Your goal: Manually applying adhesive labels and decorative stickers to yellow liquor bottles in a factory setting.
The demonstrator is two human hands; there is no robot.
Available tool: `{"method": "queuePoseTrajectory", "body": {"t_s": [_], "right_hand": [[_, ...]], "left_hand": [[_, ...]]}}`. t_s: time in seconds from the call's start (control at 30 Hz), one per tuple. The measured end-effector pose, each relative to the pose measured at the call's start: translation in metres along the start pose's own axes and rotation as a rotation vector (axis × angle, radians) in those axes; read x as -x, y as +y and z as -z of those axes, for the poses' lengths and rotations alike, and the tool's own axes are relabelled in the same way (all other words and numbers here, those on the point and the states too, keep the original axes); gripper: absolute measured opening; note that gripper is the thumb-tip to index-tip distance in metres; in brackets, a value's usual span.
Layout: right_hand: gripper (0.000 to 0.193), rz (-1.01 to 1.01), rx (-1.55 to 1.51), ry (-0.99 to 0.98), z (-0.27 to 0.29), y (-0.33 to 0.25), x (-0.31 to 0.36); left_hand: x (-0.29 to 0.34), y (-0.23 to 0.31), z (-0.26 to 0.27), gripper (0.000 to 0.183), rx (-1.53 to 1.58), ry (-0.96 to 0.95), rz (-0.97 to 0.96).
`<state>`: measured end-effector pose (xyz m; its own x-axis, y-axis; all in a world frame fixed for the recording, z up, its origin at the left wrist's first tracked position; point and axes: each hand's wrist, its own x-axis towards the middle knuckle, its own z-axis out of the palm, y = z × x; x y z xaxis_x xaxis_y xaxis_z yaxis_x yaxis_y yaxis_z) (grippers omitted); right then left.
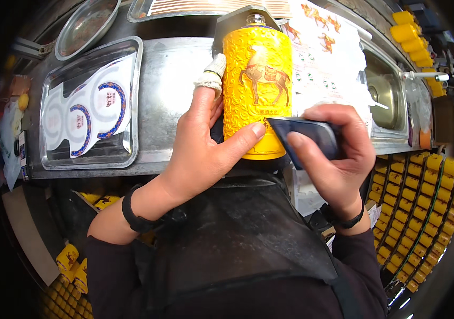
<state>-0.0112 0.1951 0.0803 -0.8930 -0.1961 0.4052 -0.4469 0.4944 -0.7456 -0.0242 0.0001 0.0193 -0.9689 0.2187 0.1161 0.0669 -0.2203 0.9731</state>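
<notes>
A yellow bottle [237, 101] with raised scrollwork and a brown horse picture on its front stands almost upright in the middle, its clear neck at the far end. My left hand [197, 143] grips its left side. The thumb lies across the lower front, and a white cloth cover wraps one fingertip. In my right hand [344, 143], pinched between thumb and fingers, is a dark blue flat scraper-like piece [304, 139]. Its pointed corner is at the bottle's lower right front; whether it touches I cannot tell. Behind the bottle shows a grey angular support [221, 29].
On the metal bench [176, 58], a tray [136, 101] of printed decal sheets lies left, below a round metal bowl [63, 45]. Horse decal sheets [333, 69] lie right, beside a sink [384, 95] with a faucet [423, 76]. Racked yellow bottles [418, 207] fill the lower right.
</notes>
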Motion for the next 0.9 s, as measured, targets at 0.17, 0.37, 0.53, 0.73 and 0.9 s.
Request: {"method": "queuePoseTrajectory", "body": {"t_s": [0.17, 0.37, 0.53, 0.73, 0.9], "right_hand": [[0.029, -0.075, 0.104, 0.006, 0.009, -0.005, -0.013], [0.026, 0.073, 0.258, -0.046, 0.005, -0.010, -0.035], [0.027, 0.136, 0.289, -0.104, 0.001, -0.012, -0.037], [0.038, 0.446, 0.229, -0.299, 0.009, -0.011, -0.014], [0.034, 0.371, 0.248, -0.182, 0.008, -0.018, -0.015]], "left_hand": [[0.000, 0.003, 0.000, 0.061, -0.007, 0.023, -0.021], [0.000, 0.003, 0.005, 0.080, 0.010, -0.088, 0.084], [0.000, 0.002, 0.007, 0.079, -0.005, -0.091, 0.073], [0.001, -0.005, 0.009, 0.069, 0.129, -0.014, 0.002], [0.002, 0.000, 0.015, 0.067, 0.209, -0.071, 0.077]]}}
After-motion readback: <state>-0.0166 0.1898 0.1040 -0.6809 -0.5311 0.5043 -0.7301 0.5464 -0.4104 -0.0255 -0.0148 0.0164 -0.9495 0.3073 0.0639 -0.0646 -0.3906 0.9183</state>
